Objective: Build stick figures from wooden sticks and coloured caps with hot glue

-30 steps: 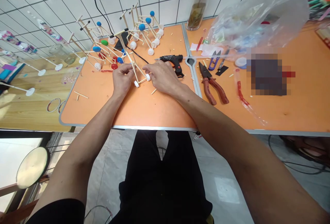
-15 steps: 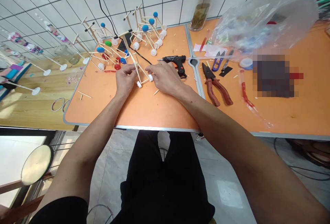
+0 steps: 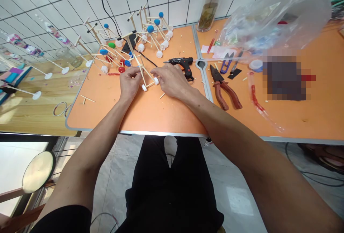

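I've got 1 stick frame at the bench, 2 white wheels at its low end. Left hand: pinching its left side. Right hand: curled by the right wheel, can't tell if gripping. From frame: 1 glue gun at 3 o'clock, 1 pliers farther out, 2 loose sticks at 8.
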A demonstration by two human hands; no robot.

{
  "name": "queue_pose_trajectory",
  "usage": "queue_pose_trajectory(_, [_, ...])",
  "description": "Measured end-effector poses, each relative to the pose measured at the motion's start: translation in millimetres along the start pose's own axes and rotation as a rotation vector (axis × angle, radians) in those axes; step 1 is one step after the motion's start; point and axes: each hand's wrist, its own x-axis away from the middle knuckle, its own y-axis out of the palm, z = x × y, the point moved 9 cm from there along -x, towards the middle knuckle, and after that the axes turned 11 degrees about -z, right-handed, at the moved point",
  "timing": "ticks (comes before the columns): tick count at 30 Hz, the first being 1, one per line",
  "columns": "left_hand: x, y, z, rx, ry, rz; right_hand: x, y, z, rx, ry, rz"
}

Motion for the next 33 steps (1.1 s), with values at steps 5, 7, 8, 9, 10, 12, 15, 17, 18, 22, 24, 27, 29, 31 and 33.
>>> queue_pose_trajectory(5, [-1.1, -0.2, -3.9, 0.026, 0.017, -0.003, -0.2, 0.2, -0.2, 0.014, 0.000, 0.003])
queue_pose_trajectory(7, [-1.7, -0.3, -5.1, 0.036, 0.030, -0.005, -0.4, 0.3, -0.3, 0.016, -0.004, 0.008])
queue_pose_trajectory(8, [-1.8, -0.4, -5.5, 0.041, 0.035, -0.005, -0.4, 0.3, -0.3, 0.015, -0.005, 0.011])
queue_pose_trajectory(9, [-2.0, -0.4, -5.9, 0.045, 0.039, -0.006, -0.4, 0.1, -0.4, 0.014, -0.006, 0.014])
queue_pose_trajectory(10, [-2.1, -0.5, -6.0, 0.048, 0.041, -0.006, -0.4, -0.1, -0.5, 0.014, -0.007, 0.015])
queue_pose_trajectory(12, [-2.2, -0.4, -6.0, 0.050, 0.043, -0.009, -0.3, -0.6, -0.9, 0.014, -0.005, 0.014])
queue_pose_trajectory(15, [-2.3, -0.2, -5.8, 0.044, 0.045, -0.012, -0.2, -1.2, -0.9, 0.009, -0.003, 0.006])
queue_pose_trajectory(17, [-2.4, -0.1, -6.5, 0.040, 0.041, -0.014, -0.3, -1.4, -0.2, 0.004, -0.003, 0.003])
queue_pose_trajectory(18, [-2.4, 0.1, -7.0, 0.038, 0.038, -0.016, -0.5, -1.4, 0.3, 0.003, -0.004, 0.002])
queue_pose_trajectory(22, [-2.6, 0.5, -7.8, 0.041, 0.046, -0.018, -1.3, -0.5, 3.4, -0.003, -0.009, 0.012])
queue_pose_trajectory(24, [-2.6, 0.4, -7.3, 0.040, 0.055, -0.014, -1.8, -0.2, 5.2, -0.003, -0.006, 0.023])
queue_pose_trajectory(27, [-3.0, 0.4, -7.5, 0.030, 0.047, -0.007, -2.1, -0.4, 6.5, 0.000, 0.000, 0.040])
queue_pose_trajectory(29, [-3.1, 0.8, -7.4, 0.034, 0.038, -0.009, -1.8, -1.8, 6.5, -0.007, 0.005, 0.051])
queue_pose_trajectory(31, [-2.8, 0.9, -5.9, 0.046, 0.040, -0.009, -1.0, -4.4, 6.5, -0.024, 0.016, 0.066])
queue_pose_trajectory(33, [-2.0, 0.9, -4.4, 0.048, 0.039, -0.009, -0.1, -7.8, 6.9, -0.046, 0.028, 0.083])
